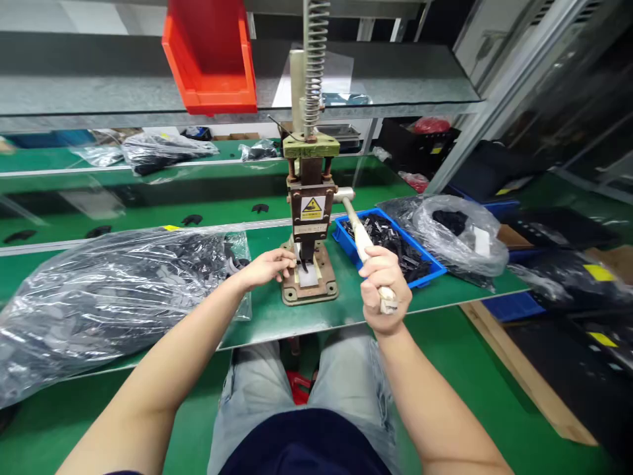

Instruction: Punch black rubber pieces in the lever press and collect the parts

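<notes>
A hand-lever press (311, 204) stands on the green bench in front of me, with a yellow warning label on its front. My right hand (386, 287) is wrapped round the lever handle (363, 241), which is covered in pale tape and slants down toward me. At the left of the press base (329, 280), my left hand (271, 267) has its fingers drawn together close to the tool. What those fingertips hold, if anything, is too small to make out. Beneath the ram lies a small black part (304, 267) on a light metal plate (308, 277).
Right of the press, a blue tray (430, 274) holds many small black pieces. Clear plastic bags (119, 284) of dark parts lie at the left, another bag (469, 227) at the right. Several black curved pieces (192, 219) rest behind. An orange-red bin (212, 66) sits on the shelf above.
</notes>
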### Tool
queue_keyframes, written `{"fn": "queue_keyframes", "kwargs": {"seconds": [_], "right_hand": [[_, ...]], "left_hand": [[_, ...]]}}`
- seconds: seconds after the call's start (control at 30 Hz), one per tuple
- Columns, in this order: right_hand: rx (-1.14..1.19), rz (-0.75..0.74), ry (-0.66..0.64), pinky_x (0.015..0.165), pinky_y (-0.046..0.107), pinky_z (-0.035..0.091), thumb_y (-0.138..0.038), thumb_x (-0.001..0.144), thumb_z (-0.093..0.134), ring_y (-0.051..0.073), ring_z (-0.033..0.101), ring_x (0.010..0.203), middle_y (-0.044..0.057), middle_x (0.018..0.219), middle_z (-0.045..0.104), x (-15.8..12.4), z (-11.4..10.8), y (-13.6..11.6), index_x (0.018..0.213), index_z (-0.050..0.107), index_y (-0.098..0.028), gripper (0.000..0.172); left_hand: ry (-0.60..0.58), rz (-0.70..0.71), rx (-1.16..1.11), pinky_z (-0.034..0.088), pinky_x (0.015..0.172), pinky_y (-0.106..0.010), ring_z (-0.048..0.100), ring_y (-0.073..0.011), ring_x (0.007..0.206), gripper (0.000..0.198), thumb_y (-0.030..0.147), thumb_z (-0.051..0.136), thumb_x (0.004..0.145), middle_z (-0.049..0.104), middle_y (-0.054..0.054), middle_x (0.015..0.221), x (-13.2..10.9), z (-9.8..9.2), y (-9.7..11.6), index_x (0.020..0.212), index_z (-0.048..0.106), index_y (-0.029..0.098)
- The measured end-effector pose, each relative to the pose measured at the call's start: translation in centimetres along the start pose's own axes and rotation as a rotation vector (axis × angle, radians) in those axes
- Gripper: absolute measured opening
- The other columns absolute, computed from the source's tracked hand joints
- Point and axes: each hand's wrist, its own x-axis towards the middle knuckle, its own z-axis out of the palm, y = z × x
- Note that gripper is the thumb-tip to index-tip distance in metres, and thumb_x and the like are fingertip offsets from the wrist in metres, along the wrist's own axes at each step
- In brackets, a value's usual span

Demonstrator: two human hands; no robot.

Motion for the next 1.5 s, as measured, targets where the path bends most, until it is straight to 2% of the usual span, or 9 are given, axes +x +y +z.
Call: {"fn": "queue_keyframes", "kwargs": {"seconds": [0.13,0.23,0.33,0.63,0.87,1.1,1.23,1.33,1.5], "right_hand": [[0.001,-0.007,0.028,0.104,0.060,0.058,-0.034,0.092,0.068,0.028,0.072,0.101,0.001,0.081,0.067,0.0,0.3,0.3,0.078,0.061,-0.027,0.018],[0.012,-0.007,0.050,0.103,0.059,0.058,-0.033,0.092,0.068,0.029,0.072,0.102,0.002,0.080,0.066,0.0,0.5,0.4,0.078,0.061,-0.028,0.017],[0.015,-0.013,0.059,0.102,0.058,0.058,-0.032,0.091,0.068,0.029,0.072,0.100,0.002,0.079,0.066,0.1,0.6,0.4,0.078,0.061,-0.028,0.016],[-0.006,0.006,0.036,0.105,0.061,0.058,-0.035,0.093,0.069,0.028,0.072,0.102,0.001,0.081,0.067,0.0,0.3,0.2,0.078,0.061,-0.027,0.018],[0.020,0.005,0.022,0.105,0.058,0.057,-0.033,0.094,0.068,0.027,0.071,0.105,0.002,0.083,0.067,0.1,0.4,-0.1,0.080,0.060,-0.026,0.017],[-0.029,0.025,0.001,0.105,0.060,0.058,-0.034,0.095,0.066,0.028,0.071,0.109,0.002,0.084,0.066,0.0,0.2,-0.3,0.082,0.060,-0.028,0.015],[-0.013,0.021,-0.003,0.106,0.059,0.058,-0.034,0.094,0.066,0.028,0.071,0.108,0.002,0.084,0.066,0.0,0.1,-0.3,0.082,0.060,-0.027,0.015],[-0.021,0.020,-0.008,0.106,0.058,0.058,-0.034,0.095,0.065,0.027,0.071,0.108,0.002,0.084,0.066,0.0,0.1,-0.3,0.082,0.060,-0.027,0.016],[-0.036,0.021,-0.005,0.106,0.060,0.058,-0.035,0.095,0.065,0.028,0.072,0.108,0.002,0.084,0.066,-0.1,0.0,-0.2,0.081,0.059,-0.027,0.018]], "left_hand": [[0.216,0.034,0.634,0.058,0.095,-0.034,0.076,-0.0243,0.106,0.029,0.035,0.065,0.093,0.082,-0.007,0.119,-2.3,-8.0,-1.7,0.116,0.078,0.024],[0.169,-0.045,1.032,0.053,0.107,-0.037,0.072,-0.0304,0.121,0.038,0.031,0.070,0.085,0.081,-0.008,0.128,-3.1,-13.2,-2.6,0.121,0.080,0.026],[0.048,-0.113,1.242,0.049,0.111,-0.042,0.065,-0.0361,0.131,0.046,0.036,0.076,0.081,0.079,-0.010,0.133,-3.4,-14.9,-3.2,0.126,0.080,0.028],[-0.101,-0.058,1.407,0.046,0.106,-0.046,0.063,-0.0389,0.128,0.044,0.035,0.077,0.079,0.077,-0.016,0.125,-2.9,-13.0,-2.7,0.121,0.076,0.025],[-0.063,0.055,1.122,0.050,0.084,-0.035,0.070,-0.0283,0.095,0.021,0.037,0.064,0.086,0.076,-0.007,0.099,-3.3,-12.7,-0.9,0.102,0.064,0.024],[-0.003,0.199,0.995,0.052,0.082,-0.037,0.074,-0.0304,0.099,0.031,0.035,0.060,0.092,0.076,-0.011,0.114,-3.7,-7.3,0.7,0.121,0.059,0.022],[-0.009,0.170,0.928,0.049,0.075,-0.035,0.073,-0.0283,0.083,0.027,0.033,0.062,0.093,0.076,-0.006,0.090,-3.0,-3.8,0.6,0.119,0.063,0.023],[0.054,0.132,0.670,0.047,0.069,-0.032,0.069,-0.0232,0.074,0.019,0.038,0.068,0.091,0.072,-0.002,0.080,-2.3,-1.4,-0.4,0.102,0.067,0.023],[0.178,0.072,0.128,0.046,0.064,-0.028,0.060,-0.0167,0.065,0.037,0.055,0.075,0.085,0.066,0.000,0.074,-0.9,1.3,-2.8,0.089,0.064,0.020]]}}
